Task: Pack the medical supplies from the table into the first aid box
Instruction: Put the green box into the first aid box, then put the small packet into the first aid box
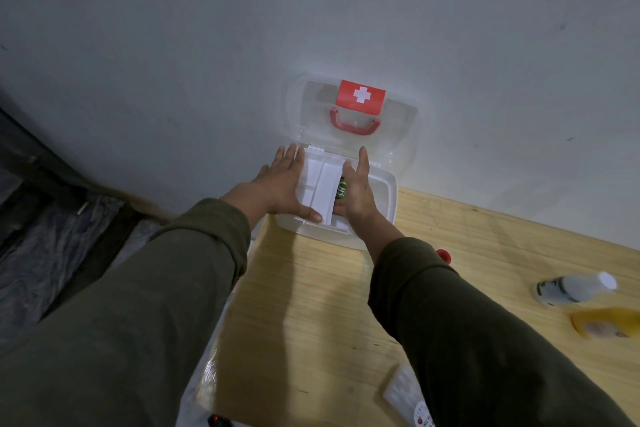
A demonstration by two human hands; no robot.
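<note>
The white first aid box stands open at the table's far left corner. Its clear lid, with a red cross label and red handle, leans back against the wall. A white divided tray sits tilted in the box's left half. My left hand grips the tray's left side, thumb on its front edge. My right hand holds the tray's right side. A green item shows between the tray and my right palm, mostly hidden.
On the wooden table lie a white-capped bottle and a yellow bottle at the right. A red cap shows past my right sleeve. A white packet lies near the front edge. The table's left edge drops off to the floor.
</note>
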